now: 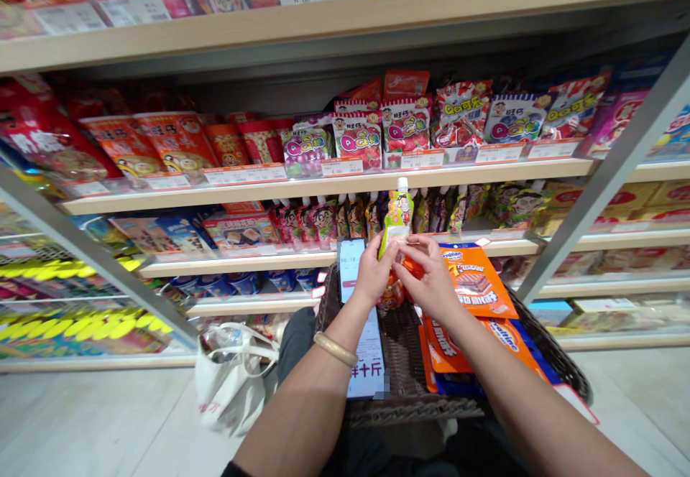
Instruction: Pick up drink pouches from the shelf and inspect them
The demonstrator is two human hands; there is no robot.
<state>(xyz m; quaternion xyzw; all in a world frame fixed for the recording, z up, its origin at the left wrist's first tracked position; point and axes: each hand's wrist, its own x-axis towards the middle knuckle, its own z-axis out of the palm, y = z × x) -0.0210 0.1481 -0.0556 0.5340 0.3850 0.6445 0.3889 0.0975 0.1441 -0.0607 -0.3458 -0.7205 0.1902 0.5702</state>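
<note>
A yellow-green spouted pouch (pixel 399 207) with a white cap and a cartoon figure stands upright in my grasp, in front of the shelves. My left hand (pixel 376 265) is closed round its lower part. From the other side, the bent fingers of my right hand (pixel 428 276) close on the pouch's bottom end, close to the left fingertips. Below both hands, a dark brown woven basket (pixel 396 366) holds an orange-red package (pixel 392 294), partly covered by the hands. Orange Ovaltine bags (pixel 477 283) lie at its right side, and a phone (pixel 350 269) with a lit screen lies at its left.
More spouted pouches (pixel 323 222) line the shelf just beyond my hands. Above them, gummy candy bags (pixel 407 128) stand behind price tags. A white tote bag (pixel 229 380) sits on the tiled floor to the left. Slanting grey shelf posts (pixel 609 139) flank the bay.
</note>
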